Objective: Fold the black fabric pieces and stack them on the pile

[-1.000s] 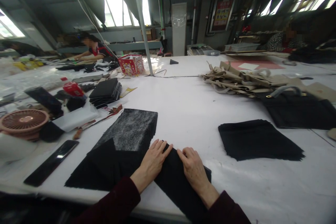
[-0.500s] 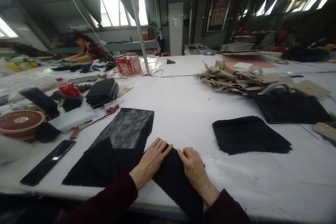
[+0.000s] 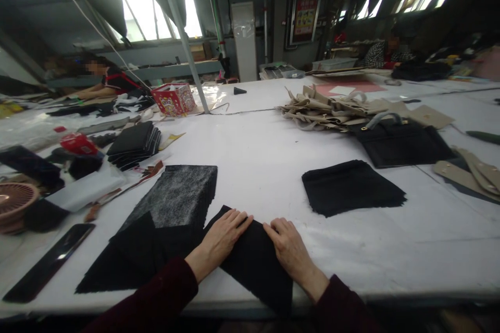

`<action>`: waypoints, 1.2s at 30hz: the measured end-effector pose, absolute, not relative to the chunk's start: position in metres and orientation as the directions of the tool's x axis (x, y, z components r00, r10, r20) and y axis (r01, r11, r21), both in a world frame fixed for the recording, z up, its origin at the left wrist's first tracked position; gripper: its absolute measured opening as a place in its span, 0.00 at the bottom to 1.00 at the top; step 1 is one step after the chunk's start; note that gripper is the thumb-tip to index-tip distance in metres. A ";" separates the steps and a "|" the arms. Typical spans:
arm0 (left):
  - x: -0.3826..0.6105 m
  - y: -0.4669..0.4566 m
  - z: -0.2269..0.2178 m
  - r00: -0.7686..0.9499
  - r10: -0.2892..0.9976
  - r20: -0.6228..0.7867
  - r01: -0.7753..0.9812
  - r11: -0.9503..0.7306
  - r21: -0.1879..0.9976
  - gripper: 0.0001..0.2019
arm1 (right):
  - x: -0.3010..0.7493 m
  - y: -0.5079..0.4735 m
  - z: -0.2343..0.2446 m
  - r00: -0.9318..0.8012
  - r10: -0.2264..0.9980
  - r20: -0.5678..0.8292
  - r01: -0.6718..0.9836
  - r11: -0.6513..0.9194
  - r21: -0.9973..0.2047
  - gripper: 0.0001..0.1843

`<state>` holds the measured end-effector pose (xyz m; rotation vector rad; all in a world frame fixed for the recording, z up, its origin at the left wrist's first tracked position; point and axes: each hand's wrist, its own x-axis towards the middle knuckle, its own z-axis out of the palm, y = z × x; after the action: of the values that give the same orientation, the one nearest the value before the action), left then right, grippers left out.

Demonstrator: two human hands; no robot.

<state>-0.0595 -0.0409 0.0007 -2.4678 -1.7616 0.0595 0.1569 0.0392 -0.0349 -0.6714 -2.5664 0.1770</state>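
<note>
A folded piece of black fabric lies slantwise at the table's near edge. My left hand grips its far edge from the left, thumb pointing right along the fold. At the right part of the same edge, my right hand has its fingers bent and its thumb on the cloth. Both palms face down, and the fingertips are partly hidden. Close beside my left hand stands a stack of black fabric pieces with a speckled grey top. A loose dark piece lies over the stack's near end.
Another black fabric pile lies to the right, with a black bag panel with a handle and beige pieces behind it. At left are a phone, a fan and a red box. A co-worker sits far left.
My head view has turned right, so most things sit further left. Both hands stay on the black fabric, and more of its far left corner shows past my left hand.
</note>
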 end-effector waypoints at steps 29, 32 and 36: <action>-0.016 -0.033 0.002 0.343 0.938 -0.056 0.910 -0.346 -0.227 0.38 | 0.202 0.039 -0.024 -0.813 0.485 0.321 0.458 0.874 -0.163 0.16; -0.017 -0.032 -0.001 0.379 0.924 -0.049 0.908 -0.381 -0.176 0.37 | 0.205 0.038 -0.023 -0.814 0.481 0.325 0.462 0.876 -0.137 0.14; -0.015 -0.030 -0.004 0.392 0.917 -0.069 0.911 -0.397 -0.110 0.37 | 0.209 0.037 -0.025 -0.810 0.487 0.328 0.483 0.870 -0.099 0.11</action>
<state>-0.0151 -0.0304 -0.0038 -2.5751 -1.6933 0.1825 0.2087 0.0370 -0.0255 -0.7225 -2.6972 0.0149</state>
